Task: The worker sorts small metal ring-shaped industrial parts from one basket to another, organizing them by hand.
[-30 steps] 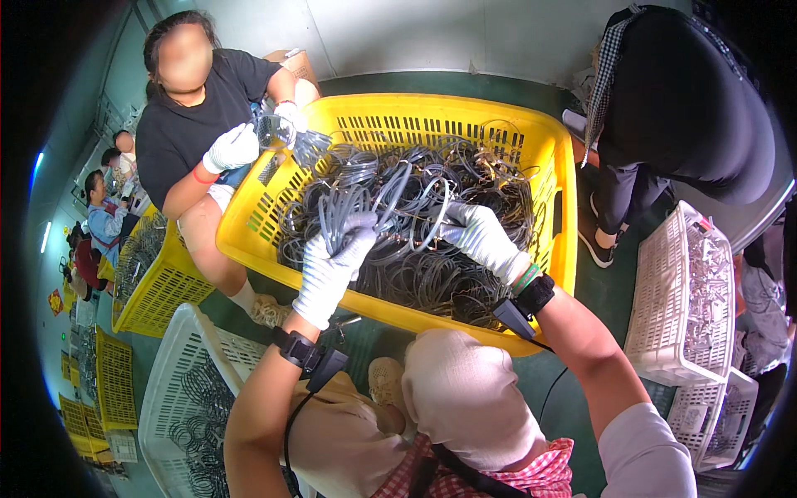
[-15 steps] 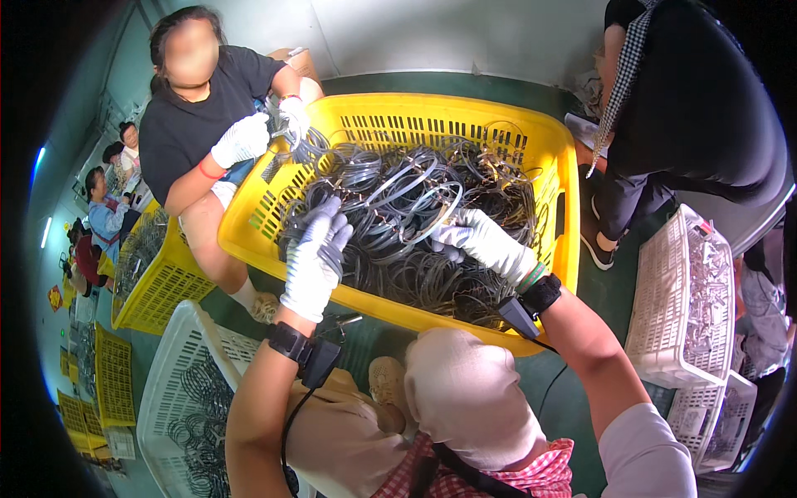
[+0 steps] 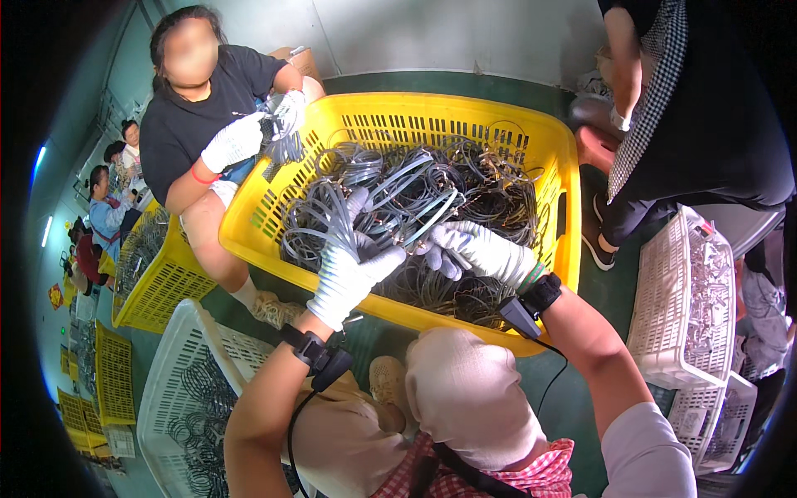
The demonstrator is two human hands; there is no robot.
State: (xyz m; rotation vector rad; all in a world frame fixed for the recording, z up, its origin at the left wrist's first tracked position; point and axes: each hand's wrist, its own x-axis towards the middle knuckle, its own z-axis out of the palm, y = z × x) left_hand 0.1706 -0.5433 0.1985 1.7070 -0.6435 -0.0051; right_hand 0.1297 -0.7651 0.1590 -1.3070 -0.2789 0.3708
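Note:
A yellow plastic basket [image 3: 398, 309] in front of me is heaped with tangled loops of grey and black cable [image 3: 477, 195]. My left hand [image 3: 347, 278], in a white glove with grey fingertips, is closed around a bundle of grey cables [image 3: 334, 217] over the basket's near left part. The cables rise past its fingers, and its thumb points right. My right hand [image 3: 477, 251], gloved the same way, has its fingers curled together close to the left thumb. It pinches the end of a pale grey cable [image 3: 436, 217]; its fingers partly hide the grip.
Across the basket at left, a gloved person [image 3: 228, 141] holds a cable bundle. Another person [image 3: 697, 124] bends at the right. White crates [image 3: 660, 332] stand at right, another white crate [image 3: 158, 415] with cables at lower left, and yellow crates [image 3: 166, 282] behind it.
My left hand has moved right and nearer me, now with grey cables in its grip. My right hand has shifted slightly. The person at right has moved an arm lower.

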